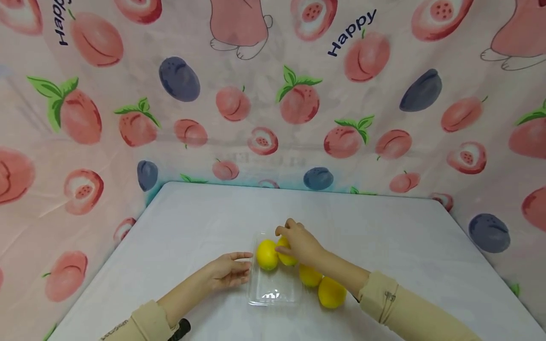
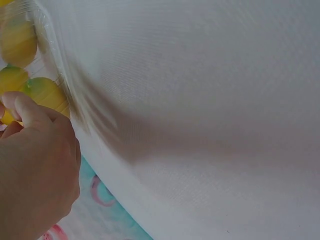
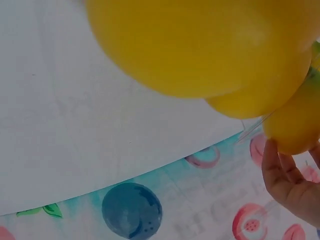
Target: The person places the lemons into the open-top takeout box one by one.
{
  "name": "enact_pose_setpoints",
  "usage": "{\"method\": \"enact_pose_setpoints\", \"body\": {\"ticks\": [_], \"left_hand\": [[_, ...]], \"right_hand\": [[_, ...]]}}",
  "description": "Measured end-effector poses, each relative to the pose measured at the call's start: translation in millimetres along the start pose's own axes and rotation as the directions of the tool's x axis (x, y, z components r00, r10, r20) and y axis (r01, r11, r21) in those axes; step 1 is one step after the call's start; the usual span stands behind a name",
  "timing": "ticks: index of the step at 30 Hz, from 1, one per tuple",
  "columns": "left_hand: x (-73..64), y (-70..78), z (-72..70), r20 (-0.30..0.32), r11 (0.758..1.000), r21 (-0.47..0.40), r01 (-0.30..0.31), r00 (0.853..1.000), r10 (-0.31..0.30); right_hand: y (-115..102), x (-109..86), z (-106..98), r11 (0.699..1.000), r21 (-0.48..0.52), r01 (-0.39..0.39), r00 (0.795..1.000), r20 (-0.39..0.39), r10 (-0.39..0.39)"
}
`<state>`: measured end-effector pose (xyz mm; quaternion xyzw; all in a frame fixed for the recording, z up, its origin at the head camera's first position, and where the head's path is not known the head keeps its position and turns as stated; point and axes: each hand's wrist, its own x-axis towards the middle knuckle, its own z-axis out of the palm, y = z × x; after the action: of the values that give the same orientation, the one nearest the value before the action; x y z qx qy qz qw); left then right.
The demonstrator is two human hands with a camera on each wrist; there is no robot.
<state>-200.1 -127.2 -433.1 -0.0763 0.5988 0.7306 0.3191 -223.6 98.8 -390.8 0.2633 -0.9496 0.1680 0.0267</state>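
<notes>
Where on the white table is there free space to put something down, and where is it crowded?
The table lies bare on its right part, along the far edge by the printed cloth, and on the left beyond the left hand. It is crowded at the near middle: the clear tray, four lemons and the right hand.

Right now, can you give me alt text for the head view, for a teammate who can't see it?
A right hand holds a lemon over a clear tray on a white table, beside another lemon already in it. The left hand rests against the tray's left side; two more lemons lie just right of it.
</notes>
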Motion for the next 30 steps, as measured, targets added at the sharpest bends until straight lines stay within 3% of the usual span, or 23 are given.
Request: {"method": "enact_pose_setpoints", "body": {"ticks": [3, 6, 9, 13, 17, 23, 30], "left_hand": [[0.3, 0.7, 0.3, 0.004, 1.000, 0.004, 0.002, 1.000, -0.002], [0.2, 0.7, 0.9, -0.001, 1.000, 0.009, 0.006, 1.000, -0.006], [0.3, 0.8, 1.2, -0.004, 1.000, 0.015, 0.003, 1.000, -0.003], [1.0, 0.6, 0.8, 0.001, 1.000, 0.008, -0.003, 1.000, 0.003], [0.0, -1.3, 0.4, -0.011, 1.000, -0.005, 0.006, 1.000, -0.006], [-2.0, -2.2, 0.3, -0.008, 1.000, -0.007, 0.010, 1.000, -0.010], [0.5, -0.6, 0.2, -0.003, 1.000, -0.017, 0.007, 1.000, -0.007]], "right_hand": [[-2.5, -2.2, 2.9, 0.987, -0.136, 0.080, 0.995, -0.049, -0.087], [-5.8, -4.8, 4.9, 0.956, -0.263, 0.132, 0.982, -0.093, -0.161], [-6.5, -8.3, 5.8, 0.942, -0.305, 0.141, 0.976, -0.115, -0.183], [-5.8, -13.3, 2.7, 0.970, -0.221, 0.102, 0.988, -0.087, -0.124], [-5.5, -16.3, -2.5, 0.996, -0.074, 0.046, 0.999, 0.016, -0.045], [-2.4, -17.8, -8.6, 0.999, 0.031, -0.034, 0.987, 0.159, 0.029], [0.6, -14.1, -10.2, 0.996, 0.064, -0.058, 0.982, 0.183, 0.045]]}}
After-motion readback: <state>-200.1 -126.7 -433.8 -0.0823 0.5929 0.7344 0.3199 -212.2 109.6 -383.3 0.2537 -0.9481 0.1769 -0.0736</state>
